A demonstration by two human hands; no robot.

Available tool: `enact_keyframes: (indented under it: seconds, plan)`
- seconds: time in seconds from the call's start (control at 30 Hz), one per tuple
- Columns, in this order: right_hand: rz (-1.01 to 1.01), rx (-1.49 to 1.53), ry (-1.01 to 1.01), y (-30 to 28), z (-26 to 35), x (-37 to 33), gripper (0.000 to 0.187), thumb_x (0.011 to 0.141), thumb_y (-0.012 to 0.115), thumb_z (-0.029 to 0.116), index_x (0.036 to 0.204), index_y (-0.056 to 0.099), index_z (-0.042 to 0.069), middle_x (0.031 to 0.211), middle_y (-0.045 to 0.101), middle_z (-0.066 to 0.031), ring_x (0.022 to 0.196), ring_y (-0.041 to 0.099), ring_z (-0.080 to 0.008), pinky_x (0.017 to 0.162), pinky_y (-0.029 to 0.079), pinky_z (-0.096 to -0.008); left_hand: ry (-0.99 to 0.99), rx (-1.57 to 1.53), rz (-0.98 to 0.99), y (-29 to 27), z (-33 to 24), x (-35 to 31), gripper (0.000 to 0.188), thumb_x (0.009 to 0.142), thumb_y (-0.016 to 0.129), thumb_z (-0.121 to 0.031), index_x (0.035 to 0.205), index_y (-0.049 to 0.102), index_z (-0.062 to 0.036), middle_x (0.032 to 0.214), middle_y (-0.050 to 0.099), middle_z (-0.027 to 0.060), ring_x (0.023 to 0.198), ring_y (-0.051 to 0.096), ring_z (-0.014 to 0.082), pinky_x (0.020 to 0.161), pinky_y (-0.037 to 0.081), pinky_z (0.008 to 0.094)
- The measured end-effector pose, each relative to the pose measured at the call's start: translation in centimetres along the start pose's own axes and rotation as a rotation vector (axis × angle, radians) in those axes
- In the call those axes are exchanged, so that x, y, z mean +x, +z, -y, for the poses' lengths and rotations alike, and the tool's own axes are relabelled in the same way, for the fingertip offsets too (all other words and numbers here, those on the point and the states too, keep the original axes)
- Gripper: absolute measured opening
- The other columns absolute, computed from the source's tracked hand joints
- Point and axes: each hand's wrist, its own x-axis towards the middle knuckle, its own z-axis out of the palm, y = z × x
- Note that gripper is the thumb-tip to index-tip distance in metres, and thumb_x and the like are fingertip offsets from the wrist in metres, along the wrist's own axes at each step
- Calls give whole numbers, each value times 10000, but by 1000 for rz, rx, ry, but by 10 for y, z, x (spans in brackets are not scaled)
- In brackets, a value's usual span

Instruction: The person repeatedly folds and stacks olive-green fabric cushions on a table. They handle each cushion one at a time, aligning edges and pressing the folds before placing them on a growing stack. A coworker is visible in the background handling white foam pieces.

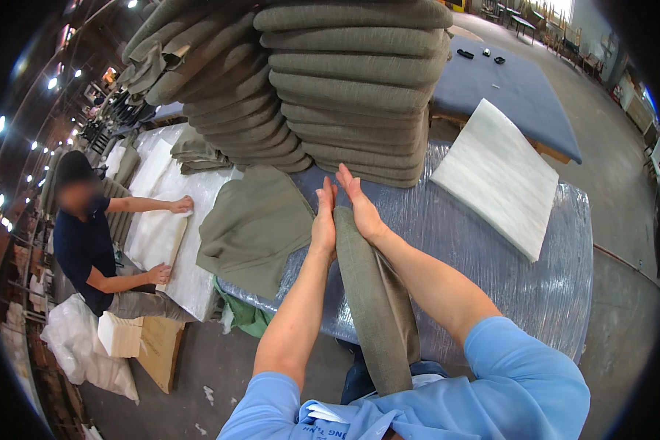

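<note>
I saw left hand [325,226] and right hand [364,213] flat against green-grey cover [368,301] | upper-centre cushions [356,92] seemed done | right-side slab [500,180] lay uncovered

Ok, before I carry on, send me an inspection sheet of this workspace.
Surface: plastic-wrapped blue table.
Work things: long olive-grey fabric-covered cushion between the forearms; tall stacks of olive-grey cushions beyond; flat olive fabric piece left; thick white slab right.
Clutter: white scraps on the floor; small black objects on the far blue-topped table.
Hands: left hand and right hand flat, fingers straight, either side of the cushion's far end.
Cables: none certain; thin dark line on the floor, right, unclear.
Surroundings: co-worker in a dark top at left, handling white padding.
</note>
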Motion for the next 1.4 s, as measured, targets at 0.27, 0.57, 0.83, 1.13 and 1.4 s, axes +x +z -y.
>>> enact_keyframes:
  seconds: [0.27, 0.57, 0.83, 1.13, 1.4]
  plan:
    - [5, -58, -116, 0, -11, -10, 876, 1074, 182, 723, 1711, 132, 123, 1752, 196, -174, 1632, 136, -304, 1324, 75, -453, 47, 194, 94, -1, 2, 15, 853, 1090, 224, -700, 1712, 125, -126, 1783, 91, 119, 1642, 72, 265, 1317, 128, 412]
    - [4, 48, 128, -14, -55, -71, 884, 1070, 152, 723, 1712, 72, 119, 1776, 76, -155, 1640, 56, -307, 1328, 86, -456, 34, -41, 12, -8, 15, -2, 921, 1023, 192, -817, 1720, 151, -217, 1623, 415, 137, 1467, 417, 334, 1231, 335, 449]
    - [-97, 14, 280, -25, -57, -122, 852, 1101, 181, 674, 1699, 149, 69, 1766, 144, -161, 1635, 111, -299, 1327, 100, -434, -427, -229, -190, 10, 81, -64, 740, 1112, 258, -655, 1588, 437, -117, 1504, 557, 157, 1379, 567, 284, 1111, 500, 415]
    - [-98, -94, 395, -14, -74, -201, 801, 1112, 170, 644, 1711, 105, 116, 1787, 77, -104, 1647, 39, -268, 1330, 67, -410, -828, -510, -170, -39, 197, -170, 714, 1120, 266, -628, 1561, 463, -103, 1457, 587, 147, 1333, 595, 273, 1087, 514, 408]
    - [-150, -95, 418, -27, -104, -214, 811, 1114, 244, 626, 1703, 147, 77, 1782, 127, -119, 1646, 84, -258, 1319, 94, -365, -856, -616, -144, -49, 244, -185, 691, 1128, 272, -605, 1537, 487, -90, 1414, 615, 139, 1293, 619, 263, 1066, 527, 402]
